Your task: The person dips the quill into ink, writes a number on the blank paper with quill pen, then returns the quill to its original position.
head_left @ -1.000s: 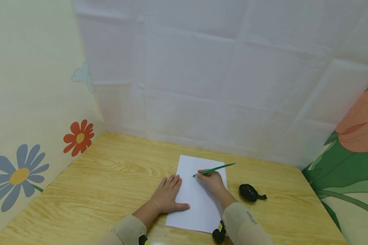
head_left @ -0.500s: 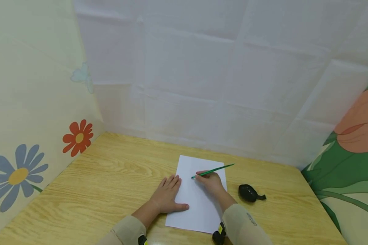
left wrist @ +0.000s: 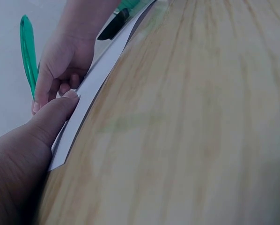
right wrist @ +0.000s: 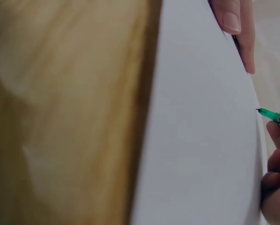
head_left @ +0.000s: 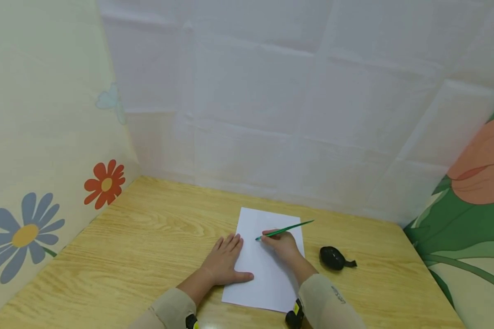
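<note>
A white sheet of paper [head_left: 263,288] lies on the wooden table in the head view. My left hand [head_left: 224,262] presses flat on its left edge, fingers spread and thumb reaching onto the sheet. Over the paper's upper half, my right hand [head_left: 286,246] pinches a slim green pen [head_left: 292,227] near its tip. The right wrist view has the pen's dark point [right wrist: 258,109] right at the paper surface. Its other end slants up to the right; in the left wrist view this end is a leaf-shaped, translucent green blade [left wrist: 27,51].
Right of the paper sits a glossy black rounded object [head_left: 332,258] with a short tail. The wooden table [head_left: 148,237] runs back to a creased white sheet [head_left: 247,100]. Flower-printed panels [head_left: 45,137] stand at both sides.
The pen tip and right hand have shifted slightly left and down over the paper. My left hand has stayed in place.
</note>
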Demonstrator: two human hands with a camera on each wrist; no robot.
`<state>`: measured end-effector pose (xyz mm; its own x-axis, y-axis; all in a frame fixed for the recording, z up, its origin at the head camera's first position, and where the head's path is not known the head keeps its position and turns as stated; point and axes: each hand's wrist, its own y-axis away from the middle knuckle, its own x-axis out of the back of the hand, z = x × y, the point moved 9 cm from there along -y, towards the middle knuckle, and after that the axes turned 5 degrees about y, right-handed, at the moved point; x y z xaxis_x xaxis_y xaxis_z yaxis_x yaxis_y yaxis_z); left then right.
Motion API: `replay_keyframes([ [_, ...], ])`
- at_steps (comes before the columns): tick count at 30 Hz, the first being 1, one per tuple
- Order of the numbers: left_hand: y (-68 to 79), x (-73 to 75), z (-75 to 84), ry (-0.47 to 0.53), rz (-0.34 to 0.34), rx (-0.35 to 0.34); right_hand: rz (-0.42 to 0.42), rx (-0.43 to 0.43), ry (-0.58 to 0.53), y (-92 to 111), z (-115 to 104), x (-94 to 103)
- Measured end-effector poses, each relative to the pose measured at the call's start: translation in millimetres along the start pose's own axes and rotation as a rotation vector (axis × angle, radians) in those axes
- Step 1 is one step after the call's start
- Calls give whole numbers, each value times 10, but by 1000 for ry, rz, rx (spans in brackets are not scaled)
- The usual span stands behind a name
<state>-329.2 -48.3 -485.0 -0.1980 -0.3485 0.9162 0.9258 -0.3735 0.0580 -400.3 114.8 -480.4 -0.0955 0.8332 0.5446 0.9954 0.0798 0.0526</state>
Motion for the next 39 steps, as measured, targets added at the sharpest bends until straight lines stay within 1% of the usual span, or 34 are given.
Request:
replay_keyframes([
  [8,7,19,9,7,4,-7,-11,-6,-2,28,-2,-12],
  [17,7,16,-3,3,10,-5,-25,19,-14,53,-32,-23],
  [23,9,9,-3,4,7,-2,-31,27,15,67,-34,-25],
  [33,10,11,1,1,-2,0,-48,23,3,89,-35,-34],
  [39,5,9,1,-3,-3,-2,-66,35,30,113,-52,-45],
])
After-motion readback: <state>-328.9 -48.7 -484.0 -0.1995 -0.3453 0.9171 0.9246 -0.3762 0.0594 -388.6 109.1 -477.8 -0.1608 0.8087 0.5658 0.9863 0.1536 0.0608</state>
